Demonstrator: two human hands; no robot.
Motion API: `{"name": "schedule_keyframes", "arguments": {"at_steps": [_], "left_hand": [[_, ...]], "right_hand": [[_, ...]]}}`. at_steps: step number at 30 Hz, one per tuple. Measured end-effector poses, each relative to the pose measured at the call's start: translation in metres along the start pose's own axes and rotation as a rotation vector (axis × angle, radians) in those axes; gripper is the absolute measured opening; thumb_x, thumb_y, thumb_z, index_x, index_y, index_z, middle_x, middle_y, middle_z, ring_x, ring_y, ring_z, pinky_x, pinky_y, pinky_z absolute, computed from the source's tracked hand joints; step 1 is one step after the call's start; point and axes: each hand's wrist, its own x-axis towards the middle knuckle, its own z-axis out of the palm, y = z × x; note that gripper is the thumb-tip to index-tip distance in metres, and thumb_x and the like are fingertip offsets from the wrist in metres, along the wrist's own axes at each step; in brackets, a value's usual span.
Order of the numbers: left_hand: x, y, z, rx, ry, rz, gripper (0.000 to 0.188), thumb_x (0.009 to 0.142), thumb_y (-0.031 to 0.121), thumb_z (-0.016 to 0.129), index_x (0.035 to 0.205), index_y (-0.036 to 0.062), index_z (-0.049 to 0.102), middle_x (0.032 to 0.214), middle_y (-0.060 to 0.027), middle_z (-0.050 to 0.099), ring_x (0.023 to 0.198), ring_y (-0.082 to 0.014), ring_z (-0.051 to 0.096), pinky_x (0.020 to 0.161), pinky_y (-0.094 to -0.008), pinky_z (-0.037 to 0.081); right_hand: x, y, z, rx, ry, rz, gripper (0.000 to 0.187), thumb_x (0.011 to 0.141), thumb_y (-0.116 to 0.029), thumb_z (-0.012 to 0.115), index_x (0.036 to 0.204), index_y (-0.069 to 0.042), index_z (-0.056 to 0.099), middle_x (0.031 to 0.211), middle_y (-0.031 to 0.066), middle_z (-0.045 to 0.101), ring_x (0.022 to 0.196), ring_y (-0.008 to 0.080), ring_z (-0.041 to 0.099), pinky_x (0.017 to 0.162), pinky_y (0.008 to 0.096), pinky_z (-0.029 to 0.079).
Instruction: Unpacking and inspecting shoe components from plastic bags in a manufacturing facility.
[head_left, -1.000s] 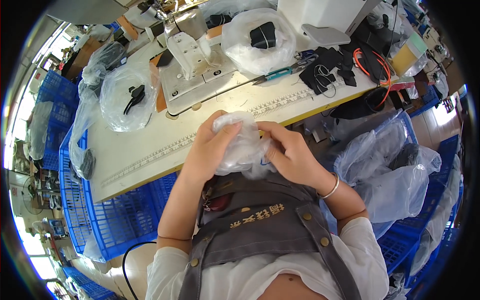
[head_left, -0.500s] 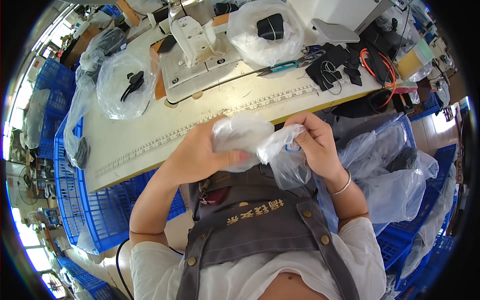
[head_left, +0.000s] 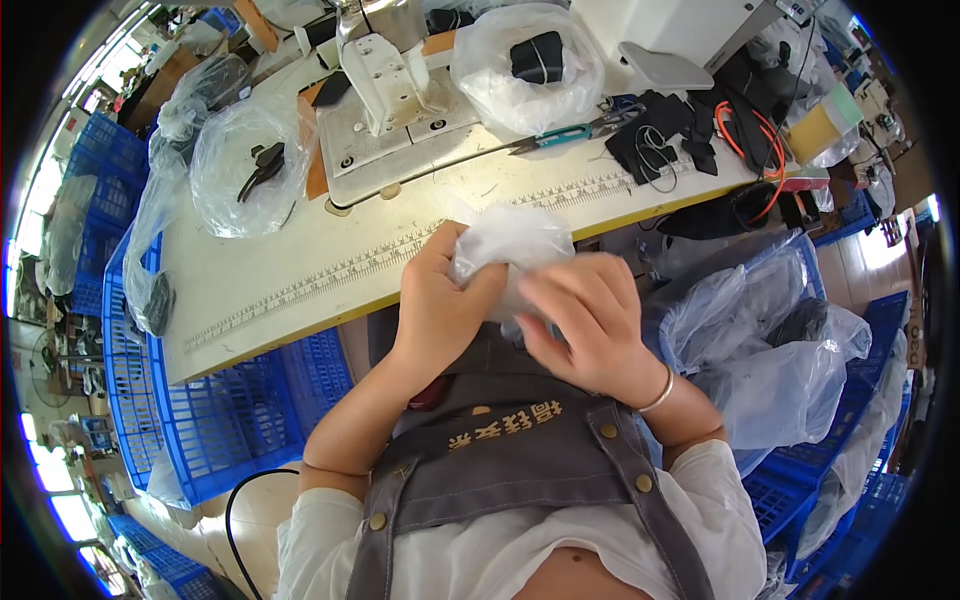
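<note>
Both hands meet just in front of the chest, at the near edge of the worktable (head_left: 300,290). The left hand (head_left: 438,305) is clenched on a crumpled clear plastic bag (head_left: 512,245), fingers wrapped over its left side — the right hand (head_left: 585,320) presses on the same bag from below and to the right, its fingers blurred, so I cannot tell whether they are pinching the film or only laid on it. A thin bangle (head_left: 658,392) sits on the right wrist.

Beyond the grip, a printed ruler strip (head_left: 400,255) runs along the table's pale top. Further beyond stands a white sewing machine (head_left: 385,90), and to its right an open clear bag holding a folded black piece (head_left: 540,58). Teal-handled scissors (head_left: 560,132) lie just beyond the grip and slightly right, near a heap of black fabric parts (head_left: 660,135) and an orange cord (head_left: 745,140). Left of the grip, well apart, a round clear bag with a small black item (head_left: 250,165) rests on the table.

To the right of the grip and lower, large bluish translucent bags (head_left: 770,350) bulge out of a blue plastic crate (head_left: 800,480) — another blue crate (head_left: 240,420) stands below the table on the left.
</note>
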Motion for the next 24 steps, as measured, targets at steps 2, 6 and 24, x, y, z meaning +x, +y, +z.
{"name": "schedule_keyframes", "arguments": {"at_steps": [2, 6, 24], "left_hand": [[0.000, 0.000, 0.001, 0.020, -0.016, -0.049, 0.015, 0.080, 0.005, 0.060, 0.091, -0.0035, 0.055, 0.079, -0.0042, 0.061, 0.070, -0.0073, 0.053, 0.059, -0.0238, 0.045], [-0.002, -0.004, 0.000, -0.173, -0.001, 0.008, 0.013, 0.082, 0.004, 0.059, 0.092, -0.0034, 0.054, 0.079, -0.0035, 0.060, 0.071, -0.0064, 0.053, 0.059, -0.0229, 0.044], [0.007, -0.016, -0.016, -0.908, -0.180, -0.252, 0.018, 0.087, 0.009, 0.052, 0.100, -0.0022, 0.055, 0.096, -0.0078, 0.060, 0.088, -0.0167, 0.058, 0.083, -0.0311, 0.046]], "right_hand": [[0.004, 0.001, 0.005, 0.059, -0.093, 0.117, 0.039, 0.066, -0.014, 0.075, 0.100, -0.003, 0.060, 0.093, 0.0069, 0.054, 0.079, 0.0250, 0.054, 0.068, 0.0353, 0.042], [0.009, -0.001, 0.009, 0.149, -0.135, 0.139, 0.036, 0.065, -0.012, 0.076, 0.095, -0.003, 0.060, 0.092, 0.0068, 0.052, 0.078, 0.0251, 0.052, 0.067, 0.0357, 0.042], [-0.033, 0.038, 0.029, 1.771, 0.092, 0.492, 0.018, 0.088, -0.014, 0.061, 0.070, -0.009, 0.061, 0.125, 0.0163, 0.046, 0.126, 0.0301, 0.040, 0.105, 0.0454, 0.031]]}}
